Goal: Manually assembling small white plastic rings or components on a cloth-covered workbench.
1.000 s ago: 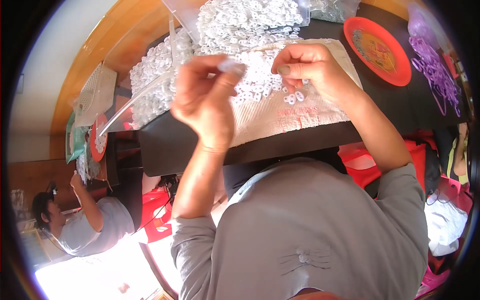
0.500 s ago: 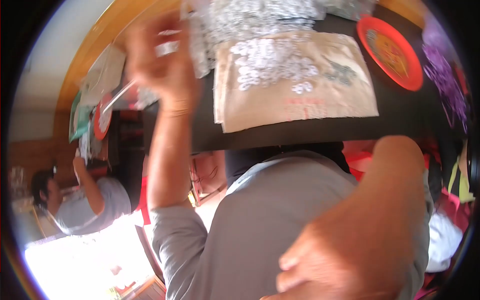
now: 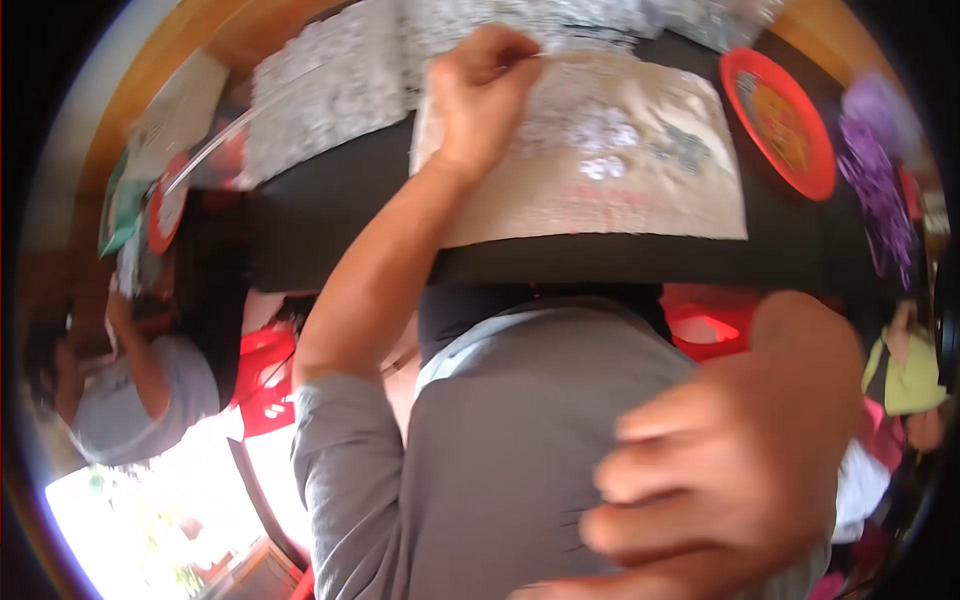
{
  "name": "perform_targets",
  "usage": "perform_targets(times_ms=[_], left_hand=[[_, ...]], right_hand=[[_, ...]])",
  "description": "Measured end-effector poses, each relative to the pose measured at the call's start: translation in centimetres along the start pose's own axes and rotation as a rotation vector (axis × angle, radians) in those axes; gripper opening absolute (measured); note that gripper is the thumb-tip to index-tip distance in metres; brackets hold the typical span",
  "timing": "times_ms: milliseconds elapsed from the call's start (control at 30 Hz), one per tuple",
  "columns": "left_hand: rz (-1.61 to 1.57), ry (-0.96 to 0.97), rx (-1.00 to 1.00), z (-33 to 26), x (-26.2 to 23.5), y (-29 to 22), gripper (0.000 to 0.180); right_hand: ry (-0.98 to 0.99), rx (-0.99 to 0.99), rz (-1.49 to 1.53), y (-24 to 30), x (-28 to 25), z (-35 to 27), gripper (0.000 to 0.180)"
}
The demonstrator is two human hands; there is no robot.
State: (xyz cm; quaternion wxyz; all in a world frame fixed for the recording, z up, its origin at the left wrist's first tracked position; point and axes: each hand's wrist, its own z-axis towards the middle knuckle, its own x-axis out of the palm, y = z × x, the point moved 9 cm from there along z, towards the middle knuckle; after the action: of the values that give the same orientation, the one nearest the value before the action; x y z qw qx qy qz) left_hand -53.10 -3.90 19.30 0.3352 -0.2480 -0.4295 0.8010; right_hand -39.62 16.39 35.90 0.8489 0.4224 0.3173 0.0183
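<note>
My left hand (image 3: 485, 100) is closed in a pinch above the left part of a folded beige cloth (image 3: 690, 215). What its fingers grip, if anything, is too small to make out. White ring-shaped pieces (image 3: 605, 128) lie on the cloth, partly hidden by that hand. Large and blurred, my right hand (image 3: 710, 470) hangs close in front of my grey shirt. Three of its fingers are loosely curled and spread, while its lowest finger reaches to the picture's bottom edge; the pinch there is mostly cut off, so what it holds does not show.
On the dark table (image 3: 330, 220), piles of silvery-white beaded material (image 3: 330, 85) lie at the back. An orange-red oval plate (image 3: 735, 75) and a purple bundle (image 3: 870, 170) are at right. Another person (image 3: 160, 390) sits at left; someone in yellow-green (image 3: 910, 370) is at far right.
My left hand has moved right, from the table's far left to over the cloth. The silvery piles it covered now show. My right hand's fingers have spread; the whole view has shifted slightly.
</note>
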Motion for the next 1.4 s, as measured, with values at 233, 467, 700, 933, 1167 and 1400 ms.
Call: perform_targets(times_ms=[233,467,700,933,1167,1400], left_hand=[[-0.03,0.08,-0.015,0.2,2.0,0.9,0.009],[-0.034,0.149,-0.093,0.0,2.6,1.2,0.008],[-0.04,0.139,-0.12,-0.2,3.0,1.1,0.01],[-0.044,0.175,-0.115,-0.4,3.5,1.0,0.009],[0.163,0.303,0.037,-1.1,5.1,-0.8,0.007],[0.275,0.36,0.118,-1.1,5.5,-1.1,0.009]], right_hand=[[-0.037,-0.204,0.156,-1.8,2.0,-1.9,0.049],[-0.062,-0.205,0.395,-3.0,-0.4,-4.4,0.048],[0.259,-0.347,1.08,-4.1,3.9,-3.6,0.05],[-0.547,0.663,-0.361,-12.8,-6.2,-14.4,0.01],[-0.374,1.133,-1.284,-18.3,-13.9,-21.9,0.011],[-0.328,1.257,-1.104,-19.5,-14.6,-23.7,0.012]])
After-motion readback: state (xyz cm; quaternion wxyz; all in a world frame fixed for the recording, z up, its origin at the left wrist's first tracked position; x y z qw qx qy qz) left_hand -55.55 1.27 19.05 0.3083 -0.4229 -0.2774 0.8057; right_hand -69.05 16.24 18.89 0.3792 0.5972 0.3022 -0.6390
